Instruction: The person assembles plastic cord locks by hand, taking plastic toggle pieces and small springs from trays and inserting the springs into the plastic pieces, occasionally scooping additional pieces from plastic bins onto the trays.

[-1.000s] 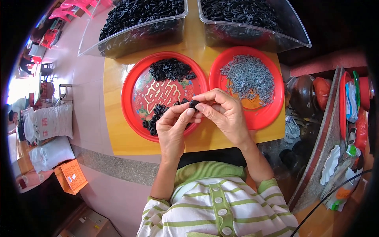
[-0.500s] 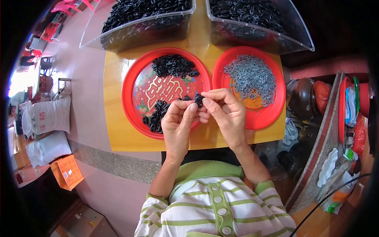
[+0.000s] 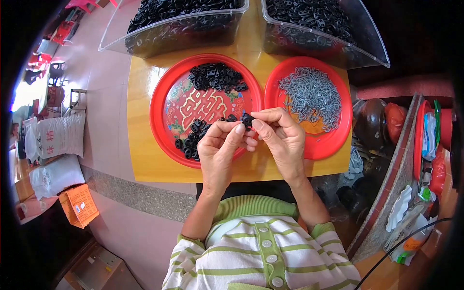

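Above the near rim of a red patterned tray [image 3: 158,123], a small black plastic piece with holes [image 3: 247,121] is held between the fingertips of both hands. My left hand [image 3: 220,145] pinches it from the left with thumb and forefinger, the other fingers curled. From the right, the thumb and forefinger of my right hand [image 3: 280,137] close on its edge; whether a screw is between them is hidden. Two heaps of similar black pieces [image 3: 216,77] lie in the tray, one far and one near my left hand. A red plate [image 3: 319,153] beside it bears loose grey screws [image 3: 311,96].
Two clear plastic bins [image 3: 186,29] full of black pieces stand at the table's far side. The yellow table [image 3: 140,159] ends just before my body. White sacks [image 3: 60,135] and an orange basket [image 3: 79,205] stand left; jars [image 3: 371,123] and bags are at right.
The black piece between my fingertips has turned a little and shows its holes more plainly. Both hands keep nearly the same place, while the whole view has shifted slightly.
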The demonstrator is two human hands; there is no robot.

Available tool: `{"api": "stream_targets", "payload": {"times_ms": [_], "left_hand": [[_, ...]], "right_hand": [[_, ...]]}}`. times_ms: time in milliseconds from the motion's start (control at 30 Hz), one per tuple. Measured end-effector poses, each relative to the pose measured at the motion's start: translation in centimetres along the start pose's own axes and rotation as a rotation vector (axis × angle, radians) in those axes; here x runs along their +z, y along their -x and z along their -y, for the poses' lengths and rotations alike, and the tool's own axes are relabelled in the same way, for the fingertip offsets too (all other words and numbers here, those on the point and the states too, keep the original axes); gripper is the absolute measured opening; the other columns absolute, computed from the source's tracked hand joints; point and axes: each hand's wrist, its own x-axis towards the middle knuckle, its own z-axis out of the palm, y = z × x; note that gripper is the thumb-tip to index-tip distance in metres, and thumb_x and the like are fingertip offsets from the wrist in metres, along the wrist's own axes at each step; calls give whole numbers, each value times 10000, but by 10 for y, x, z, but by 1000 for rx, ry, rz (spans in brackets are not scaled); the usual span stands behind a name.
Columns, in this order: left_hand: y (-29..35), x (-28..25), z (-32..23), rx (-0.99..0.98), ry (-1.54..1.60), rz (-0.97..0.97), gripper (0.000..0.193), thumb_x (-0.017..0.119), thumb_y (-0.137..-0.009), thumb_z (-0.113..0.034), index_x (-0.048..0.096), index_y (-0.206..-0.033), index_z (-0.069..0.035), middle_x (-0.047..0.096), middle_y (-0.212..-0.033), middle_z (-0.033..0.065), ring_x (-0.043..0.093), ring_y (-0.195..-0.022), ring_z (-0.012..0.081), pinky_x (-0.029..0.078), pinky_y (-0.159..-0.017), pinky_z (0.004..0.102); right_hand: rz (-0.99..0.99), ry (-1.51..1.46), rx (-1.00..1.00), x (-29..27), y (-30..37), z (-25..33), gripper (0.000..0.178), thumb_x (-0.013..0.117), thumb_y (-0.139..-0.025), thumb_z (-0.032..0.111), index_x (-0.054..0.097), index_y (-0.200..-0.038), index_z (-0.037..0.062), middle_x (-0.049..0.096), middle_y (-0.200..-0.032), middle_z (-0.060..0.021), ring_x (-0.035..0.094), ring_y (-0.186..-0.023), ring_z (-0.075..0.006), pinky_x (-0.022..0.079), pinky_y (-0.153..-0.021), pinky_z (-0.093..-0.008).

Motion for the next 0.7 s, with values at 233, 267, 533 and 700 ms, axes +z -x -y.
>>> {"api": "stream_targets", "payload": {"times_ms": [233,267,533,700], "left_hand": [[0,-1,2,1,-17,-16,95,572,-914,-45,586,-934,47,663,-818,130,654,-702,160,553,-645,266],[0,0,2,0,-17,-16,95,572,-914,-45,586,-934,47,663,-818,130,654,-702,160,553,-645,266],[0,-3,11,-2,3,-48,88,580,-907,-35,589,-937,47,663,-808,124,659,-701,166,563,-663,268],[-2,0,12,1,64,-46,94,586,-907,-46,584,-941,42,662,-818,121,661,-702,170,564,-671,275]], "right_hand": [[24,26,-29,-2,-1,-3,111,586,-905,24,602,-1004,-26,601,-893,-27,580,-755,-50,495,-673,-191],[28,43,-39,-2,0,-3,108,586,-905,22,604,-999,-27,600,-891,-29,580,-752,-50,495,-669,-192],[6,9,-9,-2,4,-14,99,592,-894,4,610,-987,-24,599,-912,-35,585,-775,-58,499,-683,-199],[10,23,-38,-4,1,-12,111,586,-898,5,614,-1003,-18,599,-936,-44,588,-806,-65,501,-705,-202]]}}
